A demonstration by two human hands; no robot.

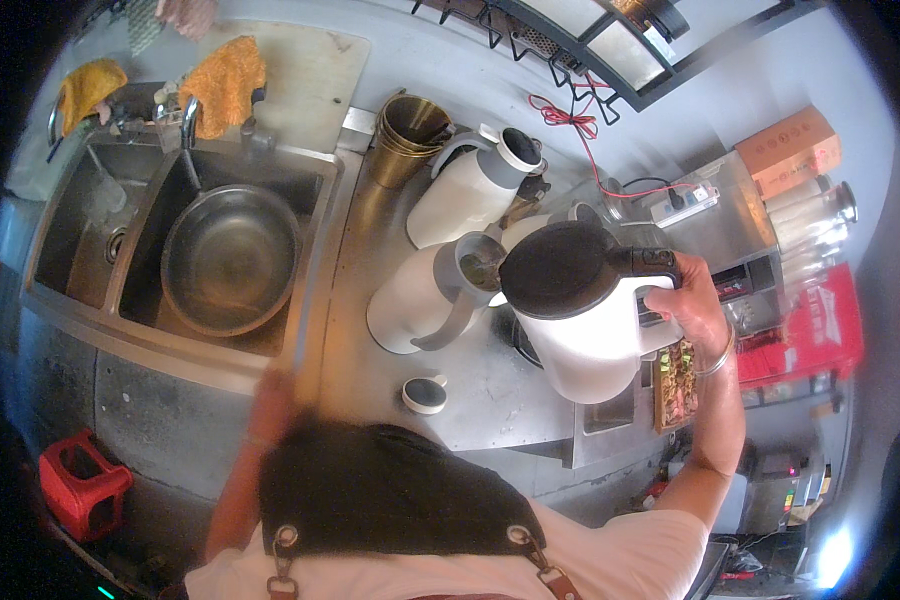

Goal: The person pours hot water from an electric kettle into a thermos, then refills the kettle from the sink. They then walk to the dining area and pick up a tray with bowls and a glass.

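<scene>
My right hand [690,307] grips the handle of a white electric kettle [589,345] with a black lid. The kettle is raised and tilted left, its spout end close to the open mouth of a white vacuum jug [412,300] with a grey collar and handle. Whether liquid is flowing cannot be made out. Behind that jug stands a second white vacuum jug [457,195], its mouth dark. A loose round jug lid [424,394] lies on the steel counter [495,409]. My left hand [274,401] is blurred beside the counter's front edge near the sink.
A double steel sink [112,292] at left holds a large metal bowl [232,259]. Stacked brass-coloured buckets [409,139] stand behind the jugs. A power strip [686,204] with a red cord lies at right. A red plastic stool [86,484] is on the floor.
</scene>
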